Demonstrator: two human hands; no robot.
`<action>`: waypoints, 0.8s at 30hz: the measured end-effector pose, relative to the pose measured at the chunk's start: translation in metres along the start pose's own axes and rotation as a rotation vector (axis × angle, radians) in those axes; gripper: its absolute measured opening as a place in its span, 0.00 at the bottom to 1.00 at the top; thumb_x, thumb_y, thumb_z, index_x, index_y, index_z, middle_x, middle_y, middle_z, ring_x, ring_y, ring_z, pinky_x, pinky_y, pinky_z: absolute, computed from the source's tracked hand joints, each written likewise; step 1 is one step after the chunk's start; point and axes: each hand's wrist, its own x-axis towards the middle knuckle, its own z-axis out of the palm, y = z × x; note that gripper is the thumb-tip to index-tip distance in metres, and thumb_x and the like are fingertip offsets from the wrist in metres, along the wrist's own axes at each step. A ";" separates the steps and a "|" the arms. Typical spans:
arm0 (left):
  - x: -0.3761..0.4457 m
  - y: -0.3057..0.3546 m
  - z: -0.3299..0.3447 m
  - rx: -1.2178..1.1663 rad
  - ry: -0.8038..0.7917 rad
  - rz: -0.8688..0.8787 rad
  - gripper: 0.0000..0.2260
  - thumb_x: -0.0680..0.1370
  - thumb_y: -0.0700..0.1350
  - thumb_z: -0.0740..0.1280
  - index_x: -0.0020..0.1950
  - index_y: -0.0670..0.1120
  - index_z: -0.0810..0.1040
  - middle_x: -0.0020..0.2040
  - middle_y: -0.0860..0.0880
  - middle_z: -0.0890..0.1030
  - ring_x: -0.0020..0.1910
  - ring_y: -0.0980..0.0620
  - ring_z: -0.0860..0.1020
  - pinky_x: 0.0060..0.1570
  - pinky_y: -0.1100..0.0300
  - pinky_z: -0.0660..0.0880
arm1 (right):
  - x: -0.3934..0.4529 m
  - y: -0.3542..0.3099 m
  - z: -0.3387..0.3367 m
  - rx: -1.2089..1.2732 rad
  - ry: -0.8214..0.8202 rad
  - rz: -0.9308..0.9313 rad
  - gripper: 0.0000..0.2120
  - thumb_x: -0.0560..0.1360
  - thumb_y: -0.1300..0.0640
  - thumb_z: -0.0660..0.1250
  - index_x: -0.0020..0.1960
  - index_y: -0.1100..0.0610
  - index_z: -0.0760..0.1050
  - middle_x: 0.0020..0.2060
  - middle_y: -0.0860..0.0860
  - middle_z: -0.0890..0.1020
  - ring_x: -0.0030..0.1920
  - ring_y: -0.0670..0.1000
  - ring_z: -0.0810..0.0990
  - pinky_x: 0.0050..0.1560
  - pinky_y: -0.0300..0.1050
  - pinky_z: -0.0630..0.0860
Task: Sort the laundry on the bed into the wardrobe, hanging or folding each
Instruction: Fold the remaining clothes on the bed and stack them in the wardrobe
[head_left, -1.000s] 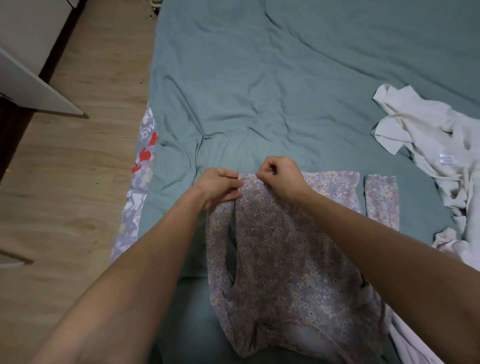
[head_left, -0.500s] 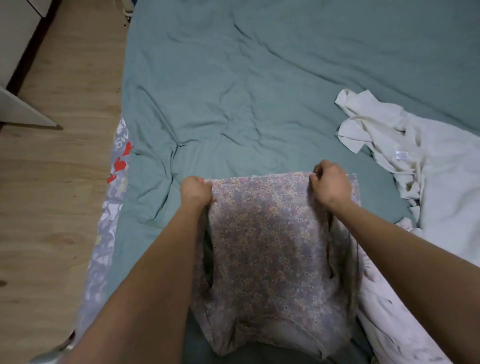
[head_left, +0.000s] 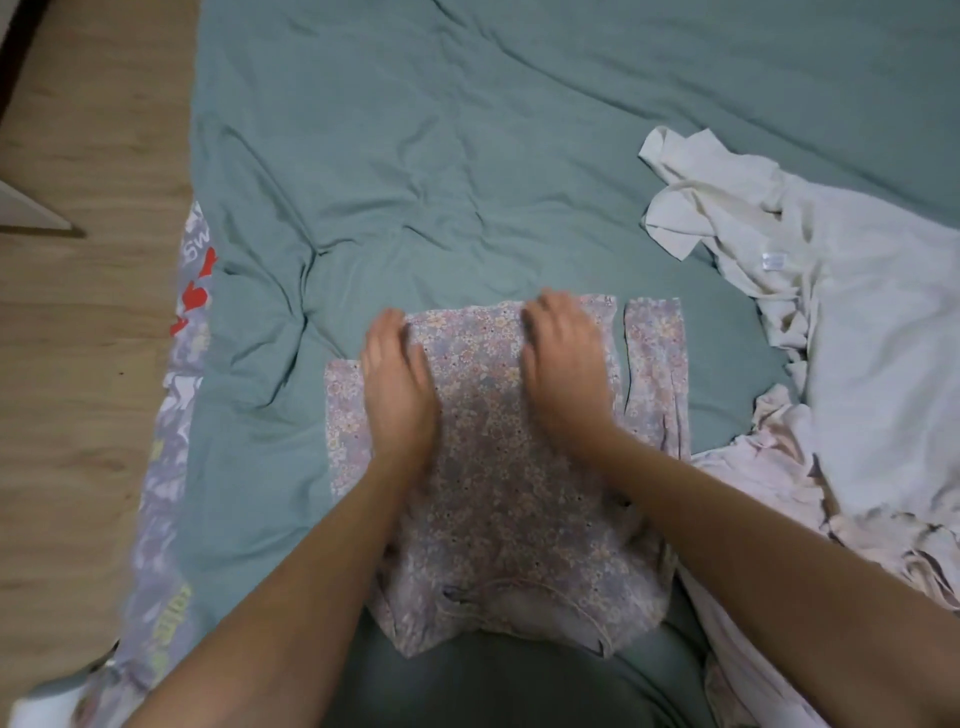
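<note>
A purple floral garment (head_left: 498, 499) lies flat on the teal bed cover (head_left: 415, 156), its far part folded over toward me. My left hand (head_left: 397, 379) presses palm down on the fold's left side. On the right side of that fold my right hand (head_left: 563, 364) lies flat as well, fingers straight. One floral sleeve (head_left: 655, 364) sticks out to the right of the fold. Both forearms cover parts of the garment's near half.
A cream garment (head_left: 841, 332) and a pale pink one (head_left: 779, 499) lie crumpled at the right. A grey patterned sheet (head_left: 171, 415) with red hearts runs along the bed's left edge. Wooden floor (head_left: 78, 338) lies left of the bed.
Both hands let go of the garment's far edge after pulling it over toward me, and now press flat on the fold. The camera view shifted slightly.
</note>
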 end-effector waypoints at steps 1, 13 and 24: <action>-0.017 -0.002 0.007 0.052 -0.081 0.082 0.20 0.83 0.43 0.56 0.75 0.41 0.63 0.75 0.45 0.65 0.75 0.48 0.61 0.74 0.56 0.56 | -0.015 -0.006 0.011 -0.043 -0.088 -0.122 0.22 0.81 0.57 0.56 0.74 0.58 0.62 0.74 0.55 0.63 0.75 0.57 0.58 0.76 0.56 0.54; -0.112 -0.060 0.005 0.736 -0.533 0.440 0.31 0.82 0.61 0.40 0.79 0.44 0.46 0.79 0.46 0.47 0.78 0.44 0.46 0.75 0.49 0.43 | -0.108 0.049 0.011 -0.211 -0.329 -0.369 0.28 0.83 0.46 0.46 0.79 0.55 0.45 0.78 0.53 0.47 0.77 0.54 0.43 0.76 0.54 0.43; -0.128 -0.018 -0.019 0.477 -0.685 0.543 0.18 0.79 0.54 0.59 0.62 0.44 0.74 0.59 0.46 0.75 0.57 0.45 0.75 0.57 0.51 0.73 | -0.140 0.078 -0.068 -0.046 -0.106 -0.334 0.10 0.77 0.57 0.57 0.51 0.61 0.75 0.47 0.57 0.77 0.47 0.58 0.76 0.48 0.48 0.72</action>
